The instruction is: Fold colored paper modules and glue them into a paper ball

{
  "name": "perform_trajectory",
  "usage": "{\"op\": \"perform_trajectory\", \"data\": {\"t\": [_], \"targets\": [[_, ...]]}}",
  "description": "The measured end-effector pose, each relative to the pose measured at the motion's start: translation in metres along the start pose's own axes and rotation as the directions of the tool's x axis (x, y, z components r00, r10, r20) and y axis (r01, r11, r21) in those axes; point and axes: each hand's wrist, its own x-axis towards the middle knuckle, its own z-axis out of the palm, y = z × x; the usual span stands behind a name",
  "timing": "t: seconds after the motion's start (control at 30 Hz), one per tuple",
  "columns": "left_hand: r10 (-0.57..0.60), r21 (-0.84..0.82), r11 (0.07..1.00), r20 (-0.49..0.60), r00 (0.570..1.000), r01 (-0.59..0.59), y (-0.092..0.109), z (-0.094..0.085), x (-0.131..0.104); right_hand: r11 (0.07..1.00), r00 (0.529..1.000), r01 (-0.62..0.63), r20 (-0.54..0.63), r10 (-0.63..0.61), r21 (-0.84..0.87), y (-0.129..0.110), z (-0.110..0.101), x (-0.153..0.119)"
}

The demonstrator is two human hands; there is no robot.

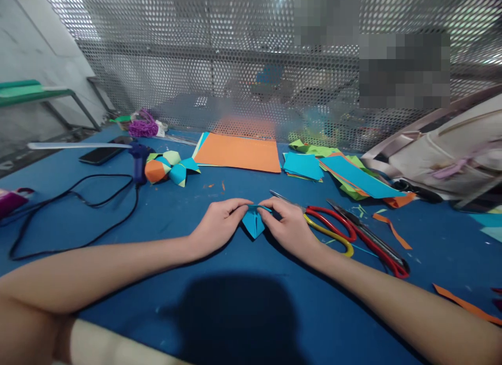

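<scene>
A small folded piece of blue paper (254, 224) lies between my hands at the middle of the blue table, its point toward me. My left hand (219, 224) pinches its left corner between thumb and fingers. On the opposite corner, my right hand (288, 224) has the same kind of pinch. Creases run down the centre of the paper. Just right of my right hand lie scissors with red and yellow handles (333, 231), their blades partly behind that hand.
Folded paper shapes (170, 166) sit left of an orange sheet (239, 152). A glue gun (138, 158) with its cord and a phone (104, 151) are at left. Blue squares (304, 166), paper strips (361, 174), a box cutter (372, 237) and a bag (443, 140) occupy the right. Perforated metal (176, 77) borders the back.
</scene>
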Motion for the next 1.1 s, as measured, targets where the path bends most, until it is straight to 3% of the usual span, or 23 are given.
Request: {"op": "perform_trajectory", "data": {"t": [0.2, 0.37, 0.5, 0.83, 1.1], "targets": [[-0.067, -0.005, 0.998, 0.060, 0.996, 0.067, 0.0001, -0.0030, -0.0010, 1.000, 1.000, 0.029, 0.005, -0.028, -0.002, 0.0032, -0.0013, 0.0004], [0.011, 0.092, 0.996, 0.052, 0.999, -0.016, -0.0022, -0.0047, 0.0010, 1.000, 1.000, 0.023, 0.012, -0.023, 0.011, 0.0041, -0.0003, 0.0005], [0.021, 0.112, 0.993, 0.076, 0.997, -0.029, -0.0013, -0.0053, 0.0015, 0.996, 0.997, -0.073, -0.024, 0.074, 0.050, 0.0032, -0.0003, 0.0009], [-0.041, -0.100, 0.993, 0.159, 0.987, 0.057, 0.0050, -0.0043, 0.0064, 0.982, 0.996, -0.082, -0.017, 0.086, 0.172, 0.0028, -0.0005, 0.0039], [0.037, 0.187, 0.981, 0.128, 0.991, -0.060, 0.0014, -0.0051, 0.0076, 0.960, 0.979, -0.200, -0.001, 0.204, 0.198, 0.0006, -0.0025, 0.0053]]}}
